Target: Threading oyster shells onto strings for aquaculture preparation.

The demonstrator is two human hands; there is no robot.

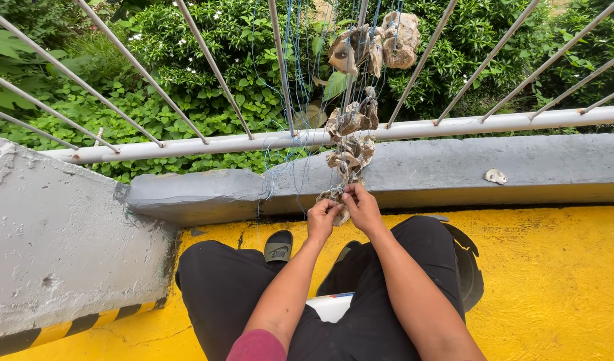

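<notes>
A string of rough grey-brown oyster shells (352, 124) hangs on blue lines from the white railing (206, 143). My left hand (323, 219) and my right hand (362, 208) meet at the lowest shell (338, 200) of the string, fingers pinched around it and the line. Both hands are close together, just above the grey concrete curb (193, 194). Whether each hand grips the shell or only the line is hard to tell.
I sit on yellow painted concrete (554, 281) in black trousers, a black slipper (278, 246) at my feet. A concrete block (53, 234) with a black-yellow stripe stands on the left. One loose shell (495, 176) lies on the curb. Green bushes grow beyond the railing.
</notes>
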